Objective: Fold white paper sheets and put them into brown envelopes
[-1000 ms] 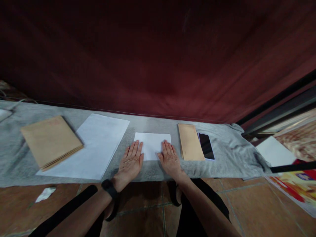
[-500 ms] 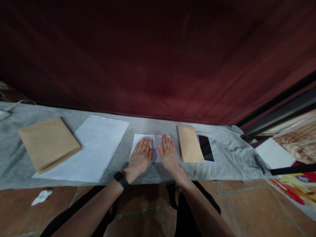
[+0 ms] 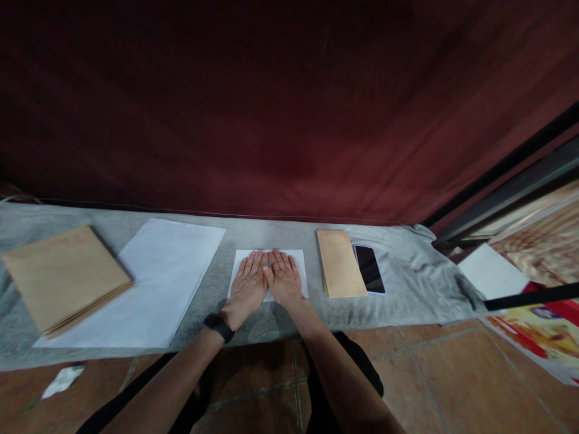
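Observation:
A small white sheet of paper (image 3: 303,278), possibly folded, lies on the grey cloth (image 3: 280,232) in front of me. Flat on its left and middle part rests my left hand (image 3: 250,283), fingers stretched out, a black band on the wrist. My right hand (image 3: 284,278) presses flat beside it, its thumb touching or overlapping the left hand. Both palms cover most of the sheet; its top corners and right edge show. Neither hand grips anything.
Large white sheets (image 3: 181,259) lie to the left, partly under a stack of brown envelopes (image 3: 67,274). Narrower brown envelopes (image 3: 342,263) and a phone (image 3: 370,269) lie to the right. A dark red curtain (image 3: 271,120) hangs behind. The cloth's front edge is close to me.
My right hand has slid left across the paper until it meets my left hand. The left hand stays flat on the sheet. The whole view has shifted slightly.

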A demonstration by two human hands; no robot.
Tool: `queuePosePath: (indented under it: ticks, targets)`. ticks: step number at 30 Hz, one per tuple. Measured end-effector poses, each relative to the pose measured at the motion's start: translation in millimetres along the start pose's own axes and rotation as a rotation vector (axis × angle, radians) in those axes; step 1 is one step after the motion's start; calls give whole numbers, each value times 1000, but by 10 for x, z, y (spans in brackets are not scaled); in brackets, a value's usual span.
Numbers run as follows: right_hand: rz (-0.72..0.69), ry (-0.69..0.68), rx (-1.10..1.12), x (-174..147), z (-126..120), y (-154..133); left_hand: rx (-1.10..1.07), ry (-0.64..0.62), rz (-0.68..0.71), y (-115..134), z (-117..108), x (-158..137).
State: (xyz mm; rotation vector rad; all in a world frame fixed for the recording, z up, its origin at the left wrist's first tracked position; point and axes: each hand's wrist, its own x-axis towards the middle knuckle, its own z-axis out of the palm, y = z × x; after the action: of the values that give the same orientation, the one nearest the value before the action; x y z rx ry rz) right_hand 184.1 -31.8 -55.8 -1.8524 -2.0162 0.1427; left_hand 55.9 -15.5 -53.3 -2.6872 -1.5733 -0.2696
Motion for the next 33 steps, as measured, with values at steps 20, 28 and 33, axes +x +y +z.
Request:
queuePosePath:
  ticks: [20, 28, 33]
  targets:
    - [98, 186, -217, -222, -3, 384, 0, 96, -135, -227, 26, -68]
    - [120, 186, -228, -300, -39, 486, 11, 96, -200, -313, -19, -178]
    - [126, 193, -223, -328, -44, 510, 40, 134, -216, -347, -90, -267]
